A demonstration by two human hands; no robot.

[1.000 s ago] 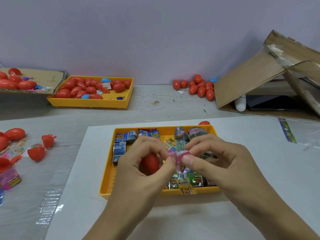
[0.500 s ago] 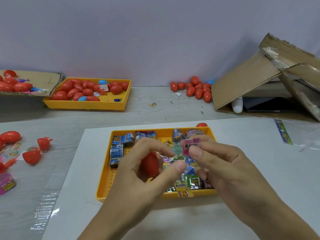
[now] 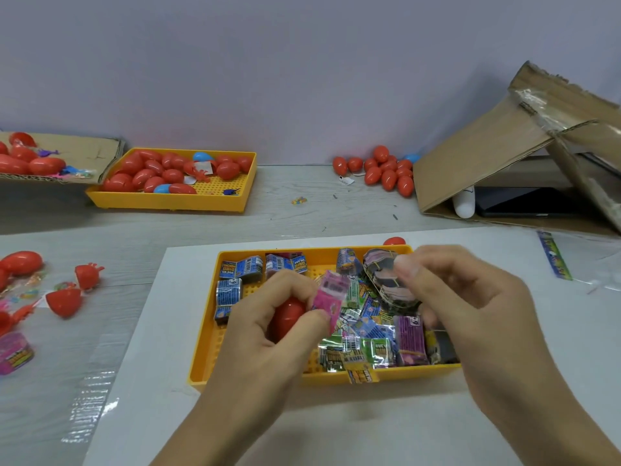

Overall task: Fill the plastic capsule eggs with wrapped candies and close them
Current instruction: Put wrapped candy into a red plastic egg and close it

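Observation:
My left hand point(image 3: 265, 334) grips a red egg half point(image 3: 287, 316) in its palm, and its thumb and forefinger pinch a pink wrapped candy point(image 3: 329, 294) at the egg's mouth. Blurred by motion, my right hand point(image 3: 460, 297) hovers to the right of the candy with loosely curled fingers and holds nothing. Its forefinger lies over a dark wrapped packet point(image 3: 386, 280). Both hands are above the near yellow tray point(image 3: 208, 344), which holds several wrapped candies in blue, green and purple.
The tray sits on a white sheet point(image 3: 161, 331). Red egg halves point(image 3: 64, 301) and loose eggs lie at the left. At the back stand a second yellow tray point(image 3: 174, 205) of eggs, an egg pile point(image 3: 386, 173) and a tipped cardboard box point(image 3: 487, 156).
My right hand let go of the pink candy and moved off to the right. The candy now sits in my left hand's pinch by the red egg half.

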